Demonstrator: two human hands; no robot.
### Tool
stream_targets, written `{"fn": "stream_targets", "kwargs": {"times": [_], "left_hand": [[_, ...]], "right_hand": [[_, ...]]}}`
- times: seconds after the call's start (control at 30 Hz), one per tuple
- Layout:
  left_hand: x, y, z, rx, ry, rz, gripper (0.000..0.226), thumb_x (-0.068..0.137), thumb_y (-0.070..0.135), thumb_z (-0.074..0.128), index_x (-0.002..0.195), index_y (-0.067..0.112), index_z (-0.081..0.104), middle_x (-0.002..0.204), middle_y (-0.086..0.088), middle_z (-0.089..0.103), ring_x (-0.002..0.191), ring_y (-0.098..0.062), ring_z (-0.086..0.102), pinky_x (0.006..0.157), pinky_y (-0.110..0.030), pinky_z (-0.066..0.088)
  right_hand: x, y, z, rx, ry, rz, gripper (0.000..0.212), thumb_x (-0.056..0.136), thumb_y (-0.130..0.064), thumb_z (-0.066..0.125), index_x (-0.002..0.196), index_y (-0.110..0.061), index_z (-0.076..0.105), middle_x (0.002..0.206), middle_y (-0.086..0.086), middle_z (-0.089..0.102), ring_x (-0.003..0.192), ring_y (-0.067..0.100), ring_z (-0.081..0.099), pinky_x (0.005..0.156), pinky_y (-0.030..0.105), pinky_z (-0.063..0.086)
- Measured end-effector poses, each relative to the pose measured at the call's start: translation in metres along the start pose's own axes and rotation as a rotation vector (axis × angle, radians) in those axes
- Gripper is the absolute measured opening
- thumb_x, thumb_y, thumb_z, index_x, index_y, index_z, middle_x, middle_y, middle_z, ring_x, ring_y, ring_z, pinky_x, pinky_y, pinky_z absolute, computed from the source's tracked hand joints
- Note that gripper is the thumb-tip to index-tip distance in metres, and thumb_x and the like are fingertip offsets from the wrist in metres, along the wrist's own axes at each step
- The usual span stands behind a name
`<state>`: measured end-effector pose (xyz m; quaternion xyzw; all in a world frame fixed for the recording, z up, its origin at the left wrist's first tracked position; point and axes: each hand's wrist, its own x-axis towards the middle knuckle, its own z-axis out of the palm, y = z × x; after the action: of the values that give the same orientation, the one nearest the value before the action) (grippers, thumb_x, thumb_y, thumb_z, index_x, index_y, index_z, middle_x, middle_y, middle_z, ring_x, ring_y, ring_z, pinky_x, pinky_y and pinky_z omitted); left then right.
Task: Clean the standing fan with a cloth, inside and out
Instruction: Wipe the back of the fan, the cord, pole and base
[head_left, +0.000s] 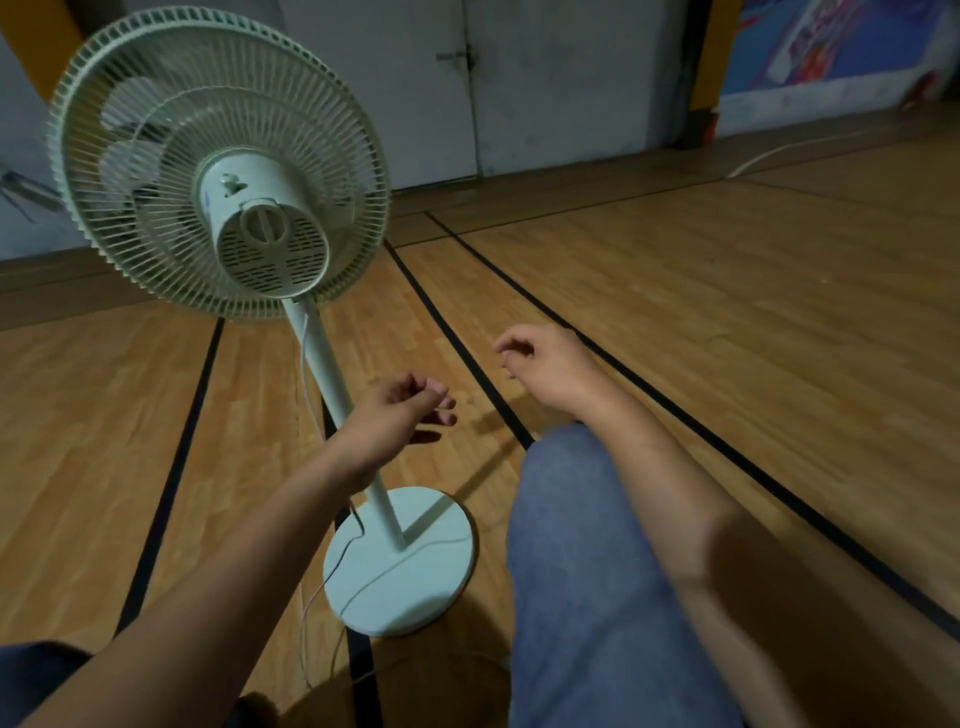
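Observation:
A pale green standing fan stands on the wooden floor, seen from behind. Its round grille (332, 150) sits at upper left, with the motor housing (265, 234) facing me. The white pole (332, 384) runs down to the round base (415, 571). My left hand (400, 415) hovers just right of the pole, fingers loosely curled, holding nothing. My right hand (545, 364) hangs further right above the floor, fingers loosely curled and empty. No cloth is in view.
A thin power cord (311, 613) trails from the pole over the base and across the floor. My knee in blue jeans (582, 545) is right of the base. Grey doors (467, 93) and a wall stand behind the fan. Black lines cross the floor.

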<state>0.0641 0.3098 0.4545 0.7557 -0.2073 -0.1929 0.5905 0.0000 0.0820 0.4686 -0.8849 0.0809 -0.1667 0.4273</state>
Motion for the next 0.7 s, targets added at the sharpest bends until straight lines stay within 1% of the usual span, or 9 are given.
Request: {"fn": "stream_targets", "kwargs": {"times": [0.1,0.17,0.3,0.37,0.43,0.5,0.57,0.63,0.7], "left_hand": [[0.006,0.019,0.03,0.016,-0.033,0.05,0.026,0.112,0.026,0.061,0.126,0.005,0.066,0.111,-0.008,0.077,0.103,-0.02,0.075,0.098,-0.044,0.059],[0.009,0.032,0.053,0.044,-0.054,0.097,0.029,0.112,0.024,0.06,0.129,0.001,0.065,0.108,-0.008,0.075,0.102,-0.018,0.072,0.095,-0.041,0.057],[0.015,0.053,0.102,0.087,-0.111,0.131,0.028,0.112,0.021,0.06,0.131,0.001,0.064,0.109,-0.009,0.072,0.103,-0.018,0.068,0.093,-0.038,0.054],[0.02,0.059,0.127,0.111,-0.155,0.12,0.025,0.112,0.019,0.06,0.129,0.002,0.063,0.111,-0.011,0.07,0.104,-0.02,0.067,0.095,-0.039,0.053],[0.026,0.059,0.148,0.16,-0.207,0.098,0.017,0.111,0.02,0.061,0.124,0.01,0.065,0.118,-0.013,0.072,0.11,-0.025,0.07,0.099,-0.043,0.055],[0.034,0.053,0.172,0.218,-0.256,0.062,0.014,0.111,0.022,0.062,0.121,0.014,0.065,0.126,-0.014,0.072,0.12,-0.029,0.07,0.099,-0.042,0.056],[0.041,0.041,0.196,0.269,-0.302,0.019,0.02,0.111,0.025,0.061,0.125,0.011,0.065,0.129,-0.013,0.071,0.123,-0.03,0.069,0.098,-0.04,0.056],[0.048,0.026,0.22,0.323,-0.354,-0.032,0.021,0.111,0.027,0.06,0.126,0.012,0.065,0.13,-0.011,0.071,0.123,-0.03,0.069,0.101,-0.042,0.056],[0.052,0.009,0.24,0.369,-0.406,-0.069,0.017,0.111,0.029,0.06,0.121,0.015,0.065,0.126,-0.009,0.071,0.121,-0.029,0.069,0.096,-0.04,0.057]], "right_hand": [[-0.011,0.029,-0.024,0.019,0.108,0.047,0.02,0.103,-0.018,0.06,0.114,-0.025,0.075,0.107,-0.008,0.074,0.102,0.012,0.071,0.092,0.032,0.057],[-0.02,0.051,-0.038,0.022,0.136,0.097,0.018,0.103,-0.018,0.061,0.105,-0.032,0.073,0.106,-0.007,0.075,0.101,0.014,0.072,0.094,0.036,0.058],[-0.042,0.091,-0.06,0.014,0.161,0.199,0.024,0.102,-0.022,0.063,0.089,-0.041,0.069,0.101,-0.01,0.075,0.095,0.013,0.073,0.083,0.031,0.055],[-0.057,0.11,-0.071,0.013,0.157,0.249,0.021,0.102,-0.025,0.062,0.091,-0.041,0.07,0.102,-0.01,0.075,0.095,0.013,0.073,0.079,0.032,0.055],[-0.072,0.126,-0.078,0.012,0.16,0.3,0.019,0.103,-0.026,0.062,0.093,-0.039,0.07,0.101,-0.009,0.075,0.092,0.014,0.074,0.079,0.035,0.059],[-0.088,0.146,-0.084,0.02,0.156,0.353,0.017,0.105,-0.026,0.06,0.098,-0.039,0.07,0.101,-0.009,0.074,0.093,0.014,0.074,0.07,0.029,0.055],[-0.106,0.168,-0.087,0.011,0.13,0.415,0.015,0.107,-0.026,0.058,0.103,-0.033,0.071,0.101,-0.009,0.072,0.097,0.014,0.073,0.063,0.023,0.047],[-0.12,0.191,-0.088,0.0,0.118,0.463,0.015,0.107,-0.023,0.057,0.107,-0.026,0.072,0.102,-0.008,0.071,0.103,0.015,0.071,0.063,0.019,0.044],[-0.135,0.212,-0.083,-0.002,0.145,0.492,0.016,0.106,-0.02,0.058,0.103,-0.025,0.073,0.102,-0.008,0.071,0.104,0.016,0.072,0.065,0.019,0.044]]}}
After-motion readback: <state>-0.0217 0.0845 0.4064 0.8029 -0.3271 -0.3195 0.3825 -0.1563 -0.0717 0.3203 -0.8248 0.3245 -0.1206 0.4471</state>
